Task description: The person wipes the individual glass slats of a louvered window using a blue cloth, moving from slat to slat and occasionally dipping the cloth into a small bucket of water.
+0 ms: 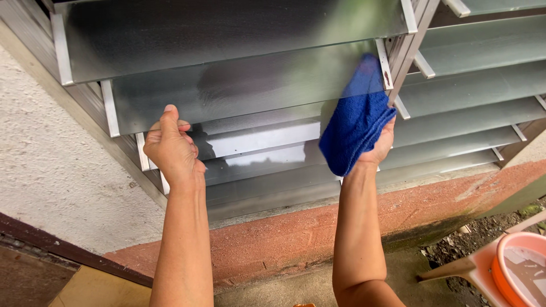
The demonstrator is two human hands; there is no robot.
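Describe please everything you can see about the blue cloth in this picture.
The blue cloth looks like soft terry or microfibre, deep blue, with no pattern. It is bunched and folded, not spread flat. The right hand holds it from below and presses its upper part against a glass slat of the louvre window, near the slat's right metal clip. Its lower end hangs loose as a rounded fold in front of the lower slats. Whether it is wet cannot be told.

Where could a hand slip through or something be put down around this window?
Open gaps run between the tilted glass slats, widest between the left hand and the blue cloth in the right hand. The reddish ledge below is bare. The orange basin fills the pink stool.
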